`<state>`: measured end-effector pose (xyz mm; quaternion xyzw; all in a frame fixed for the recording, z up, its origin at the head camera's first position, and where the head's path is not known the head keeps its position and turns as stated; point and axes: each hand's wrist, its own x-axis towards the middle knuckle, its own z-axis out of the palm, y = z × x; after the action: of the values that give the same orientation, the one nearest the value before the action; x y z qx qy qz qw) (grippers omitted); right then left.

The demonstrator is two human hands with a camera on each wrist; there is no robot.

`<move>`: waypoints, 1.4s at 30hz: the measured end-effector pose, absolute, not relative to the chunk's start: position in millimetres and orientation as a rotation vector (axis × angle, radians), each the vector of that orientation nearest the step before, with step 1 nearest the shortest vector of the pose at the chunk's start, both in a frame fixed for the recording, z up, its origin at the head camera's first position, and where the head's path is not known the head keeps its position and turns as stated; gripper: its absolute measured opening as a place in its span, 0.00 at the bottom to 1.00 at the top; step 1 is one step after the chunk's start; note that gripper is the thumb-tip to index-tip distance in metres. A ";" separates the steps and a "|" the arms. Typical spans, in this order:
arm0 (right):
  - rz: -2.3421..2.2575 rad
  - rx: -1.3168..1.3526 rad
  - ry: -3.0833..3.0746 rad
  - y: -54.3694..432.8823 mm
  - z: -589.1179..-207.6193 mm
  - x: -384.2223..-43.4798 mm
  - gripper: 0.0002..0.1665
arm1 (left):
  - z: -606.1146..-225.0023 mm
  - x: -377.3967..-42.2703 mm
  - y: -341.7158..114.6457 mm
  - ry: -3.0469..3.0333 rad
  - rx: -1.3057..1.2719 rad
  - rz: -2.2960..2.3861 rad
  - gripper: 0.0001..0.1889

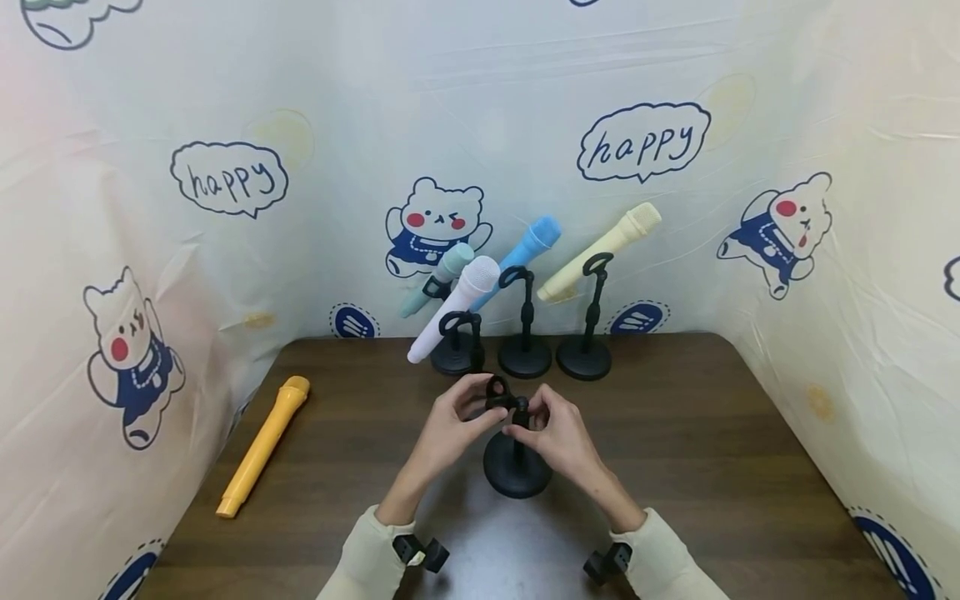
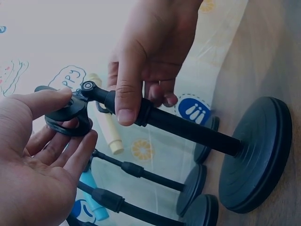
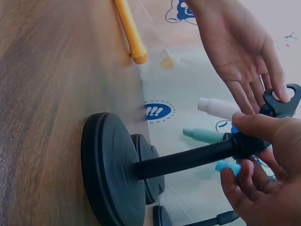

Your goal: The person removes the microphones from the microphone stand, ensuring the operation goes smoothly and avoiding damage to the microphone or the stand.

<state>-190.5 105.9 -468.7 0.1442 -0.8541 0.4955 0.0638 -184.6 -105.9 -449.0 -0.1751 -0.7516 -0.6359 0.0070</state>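
Observation:
A black microphone stand point(image 1: 517, 471) stands upright on the wooden table between both hands. My left hand point(image 1: 453, 421) pinches its clip point(image 2: 70, 115) at the top, thumb on one face and fingers beneath it. Just under the clip's joint, my right hand point(image 1: 562, 433) holds the collar point(image 3: 245, 145) of the pole between thumb and fingers. The clip has no microphone in it, and the round base point(image 2: 256, 155) rests flat on the table.
A yellow-orange microphone point(image 1: 262, 447) lies at the table's left. Several more black stands point(image 1: 525, 357) line the back edge. Tilted at their clips are a white microphone point(image 1: 453, 308), a mint one point(image 1: 450, 265), a blue one point(image 1: 536, 239) and a cream one point(image 1: 600, 252). A printed curtain point(image 1: 337, 100) hangs behind.

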 end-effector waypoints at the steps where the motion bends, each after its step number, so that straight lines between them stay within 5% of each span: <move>1: 1.519 0.444 -2.576 106.6 -470.2 -191.2 0.23 | -449.0 -184.8 -106.0 -2.350 -0.549 -1.989 0.24; 31: 1.582 0.608 -2.412 122.3 -489.2 -193.8 0.18 | -445.5 -185.1 -107.9 -2.272 -0.729 -1.991 0.24; 42: 1.517 0.566 -2.430 136.2 -482.8 -193.2 0.18 | -442.6 -187.2 -111.5 -2.261 -0.624 -1.982 0.14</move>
<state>-193.2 136.2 -482.8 0.1926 -0.8270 0.5165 0.1106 -187.2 -111.5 -442.6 -0.2029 -0.7359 -0.6449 0.0355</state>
